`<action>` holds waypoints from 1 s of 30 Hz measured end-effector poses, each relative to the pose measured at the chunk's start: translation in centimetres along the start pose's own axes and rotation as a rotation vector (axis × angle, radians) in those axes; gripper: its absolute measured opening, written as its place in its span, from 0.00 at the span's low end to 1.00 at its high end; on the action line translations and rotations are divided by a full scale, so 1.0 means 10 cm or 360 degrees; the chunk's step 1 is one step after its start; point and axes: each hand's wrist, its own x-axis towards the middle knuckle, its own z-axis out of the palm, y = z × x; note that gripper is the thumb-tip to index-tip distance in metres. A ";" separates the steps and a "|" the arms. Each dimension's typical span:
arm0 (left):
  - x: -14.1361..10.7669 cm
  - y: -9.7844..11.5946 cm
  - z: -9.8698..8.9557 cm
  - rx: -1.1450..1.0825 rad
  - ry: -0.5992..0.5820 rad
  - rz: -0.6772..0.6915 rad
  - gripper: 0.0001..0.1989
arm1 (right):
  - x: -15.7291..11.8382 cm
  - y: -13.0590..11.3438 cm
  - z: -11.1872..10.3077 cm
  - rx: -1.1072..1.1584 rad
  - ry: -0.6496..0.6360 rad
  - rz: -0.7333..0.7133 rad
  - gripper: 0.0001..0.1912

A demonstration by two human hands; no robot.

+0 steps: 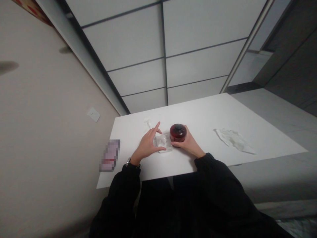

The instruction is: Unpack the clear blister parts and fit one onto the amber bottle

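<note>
Right hand (pixel 188 144) grasps the upright dark red jar (pixel 178 132), contents hidden; left hand (pixel 148 143), fingers spread loosely, presses clear wrapping (pixel 162 143) at the jar's 9 o'clock

A flat item (pixel 110 155) at the table's (pixel 203 115) left edge is pixelated beyond recognition. The dark red jar's (pixel 177 132) base is hidden by the right hand (pixel 187 144).
</note>
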 end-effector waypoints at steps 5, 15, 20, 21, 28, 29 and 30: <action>0.00 -0.03 0.01 -0.0002 -0.0011 -0.0044 0.61 | 0.00 -0.01 0.00 -0.0009 -0.0002 -0.0010 0.46; 0.00 -0.01 0.02 -0.0107 0.0049 0.0118 0.50 | 0.00 0.01 -0.01 -0.0032 -0.0005 -0.0026 0.45; 0.02 0.11 -0.02 -0.0078 0.0368 0.0258 0.25 | 0.01 0.01 0.00 0.0003 -0.0016 -0.0007 0.45; 0.03 0.14 -0.03 -0.0076 0.0444 0.0246 0.23 | 0.01 0.01 0.01 0.0009 -0.0017 -0.0010 0.46; 0.13 0.31 -0.15 -0.0150 0.0411 0.0096 0.12 | 0.02 0.01 0.02 0.0004 -0.0005 -0.0036 0.45; 0.14 0.32 -0.16 -0.0134 0.0373 0.0087 0.12 | 0.02 0.01 0.02 0.0003 -0.0002 -0.0036 0.46; 0.14 0.33 -0.16 -0.0124 0.0337 0.0074 0.12 | 0.02 0.01 0.02 0.0001 0.0000 -0.0038 0.46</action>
